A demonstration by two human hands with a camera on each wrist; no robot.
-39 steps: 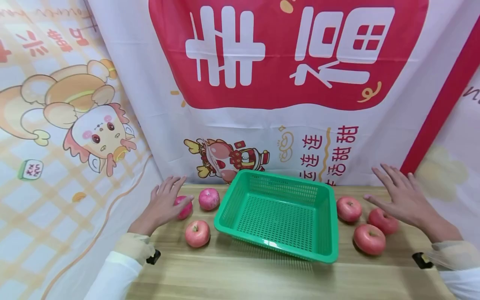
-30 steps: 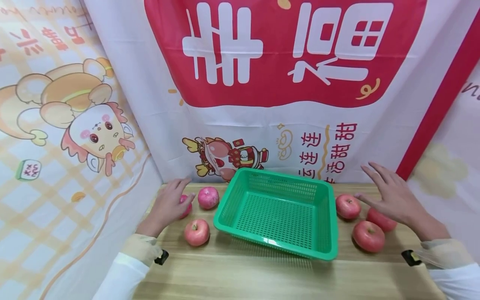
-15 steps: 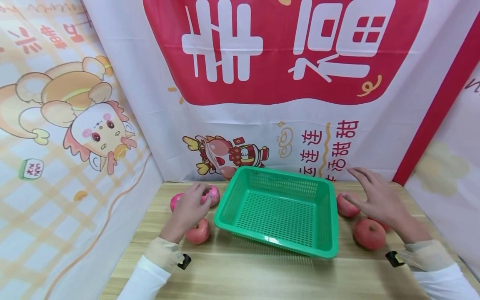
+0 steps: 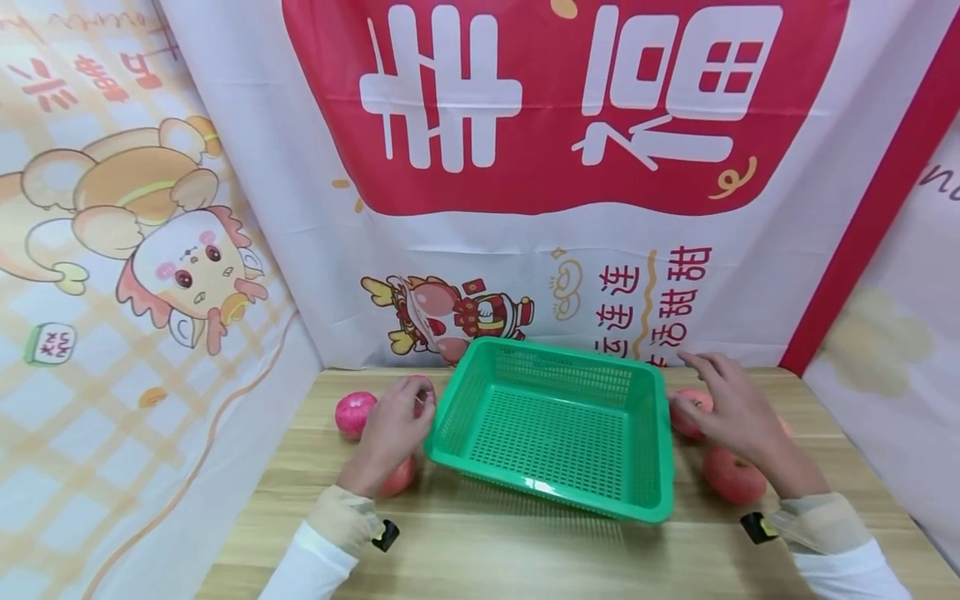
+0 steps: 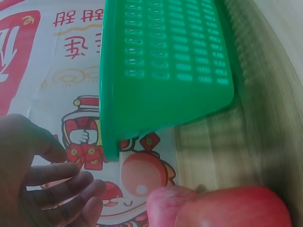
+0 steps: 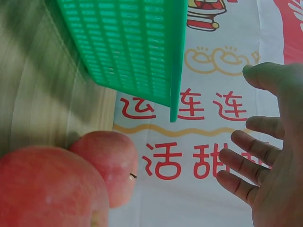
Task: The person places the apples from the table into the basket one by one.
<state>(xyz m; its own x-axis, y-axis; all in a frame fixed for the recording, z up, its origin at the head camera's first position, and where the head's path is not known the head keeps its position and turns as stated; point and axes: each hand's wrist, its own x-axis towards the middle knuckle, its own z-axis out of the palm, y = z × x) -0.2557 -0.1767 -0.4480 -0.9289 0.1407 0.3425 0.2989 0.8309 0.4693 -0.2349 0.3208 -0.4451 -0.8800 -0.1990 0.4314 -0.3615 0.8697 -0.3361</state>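
In the head view my left hand [image 4: 393, 429] is above the left-hand apples, its fingertips overlapping a pink apple [image 4: 422, 390] by the basket's left rim. The left wrist view shows its fingers [image 5: 59, 184] loosely bent and holding nothing. A red apple [image 4: 400, 478] is partly covered by that wrist; another pink one [image 4: 355, 414] lies further left. On the other side, my right hand [image 4: 738, 417] hovers over a red apple [image 4: 691, 407], thumb and fingers [image 6: 251, 165] spread with nothing between them. Nearer me sits another apple [image 4: 732, 475]; a third is mostly hidden behind the hand.
A green plastic basket [image 4: 551, 492] with nothing in it stands between the two groups of apples on the wooden table [image 4: 480, 558]. A printed white and red cloth [image 4: 547, 233] hangs behind the table, and another patterned cloth [image 4: 150, 350] covers the left side.
Both hands have moved inward toward the basket, the left hand rightward and the right hand leftward. The leftmost pink apple has come into full view. Basket and apples stay in place.
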